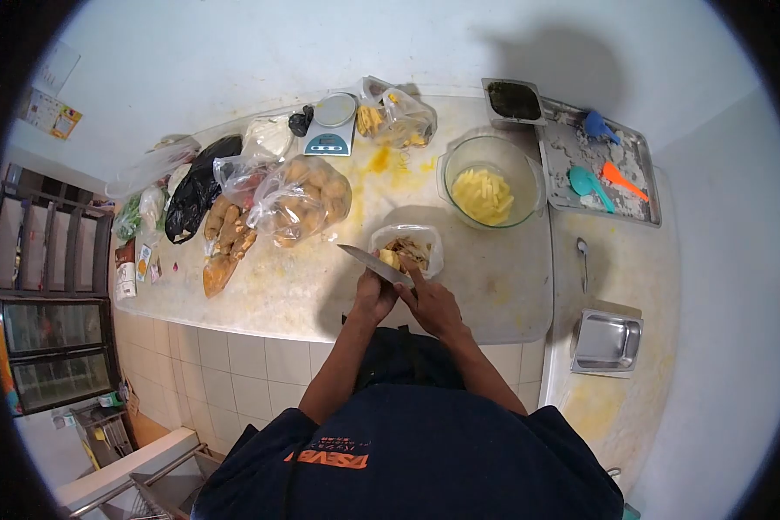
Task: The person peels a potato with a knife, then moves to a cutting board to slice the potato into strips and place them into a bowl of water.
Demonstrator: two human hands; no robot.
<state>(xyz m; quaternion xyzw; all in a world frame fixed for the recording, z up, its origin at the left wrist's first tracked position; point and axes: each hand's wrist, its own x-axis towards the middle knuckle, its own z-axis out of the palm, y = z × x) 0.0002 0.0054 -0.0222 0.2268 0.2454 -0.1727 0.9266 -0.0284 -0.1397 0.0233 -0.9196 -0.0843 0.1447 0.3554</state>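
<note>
My left hand is closed around a peeled potato, partly hidden behind the blade. My right hand grips a knife by its handle end, the blade pointing up and left across the front of the potato. Both hands are close together over the near side of a small container lined with clear plastic, with brown peelings in it. To the right of the container stands a glass bowl of pale yellow cut potato pieces.
On the left lie a clear bag of unpeeled potatoes, a bag of brown roots and a black bag. A scale is at the back. Rightward are a metal tray with scoops, a spoon and a steel pan.
</note>
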